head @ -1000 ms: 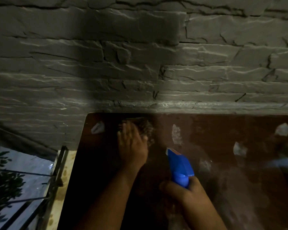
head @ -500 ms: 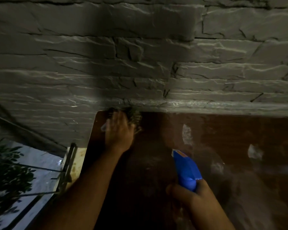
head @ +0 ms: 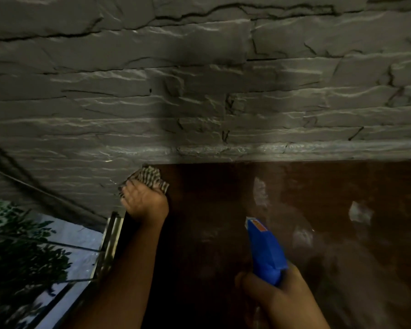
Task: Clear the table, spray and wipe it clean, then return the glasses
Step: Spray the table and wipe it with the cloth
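The left hand presses a striped cloth onto the far left corner of the dark brown bench, fingers curled over the cloth, which bunches out just beyond the fingertips against the grey stone wall. To its right and nearer the person, the right hand grips a blue spray bottle, nozzle pointing away toward the wall. Pale smears mark the bench right of the bottle.

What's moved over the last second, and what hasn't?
The left hand slid the cloth left and back into the table corner by the wall. The right hand keeps its grip on the blue spray bottle, nozzle forward.
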